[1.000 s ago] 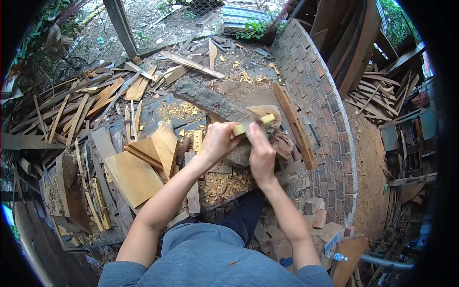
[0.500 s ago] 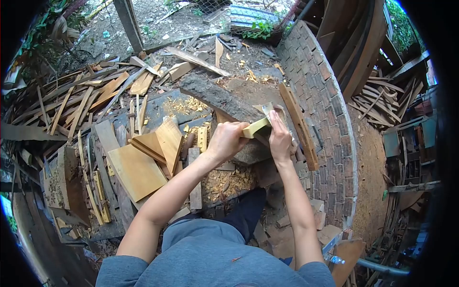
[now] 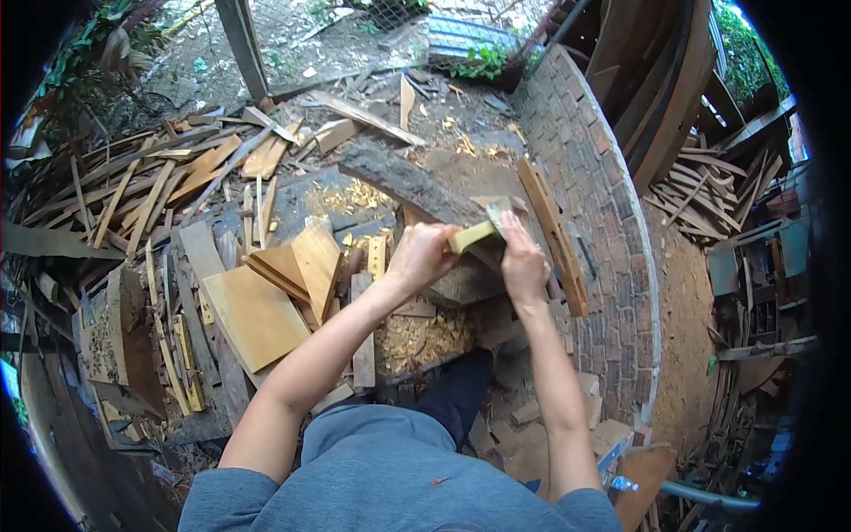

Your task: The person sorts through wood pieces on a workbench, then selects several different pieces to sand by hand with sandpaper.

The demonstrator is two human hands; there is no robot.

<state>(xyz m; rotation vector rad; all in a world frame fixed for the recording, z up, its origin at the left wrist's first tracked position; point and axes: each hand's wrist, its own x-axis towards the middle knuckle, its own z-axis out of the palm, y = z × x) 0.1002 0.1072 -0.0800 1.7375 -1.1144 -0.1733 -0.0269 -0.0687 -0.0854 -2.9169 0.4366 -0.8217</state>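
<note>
A short yellow wood piece (image 3: 473, 236) is held over a dark, rough log (image 3: 403, 182). My left hand (image 3: 424, 257) is closed round its left end. At the other end my right hand (image 3: 525, 264) is closed on a pale, flat sheet (image 3: 498, 213), which touches the wood's right end. The sheet's lower part is hidden by my fingers, and its material is hard to tell.
Square boards (image 3: 255, 317) lie left of my arms, with wood shavings (image 3: 421, 341) nearer my legs. A long brown plank (image 3: 554, 239) leans by the brick wall (image 3: 612, 257) on the right. Scrap strips (image 3: 133, 191) are piled at the far left.
My right hand and the pale sheet have shifted slightly against the yellow wood's end. The left hand keeps its hold with hardly any movement.
</note>
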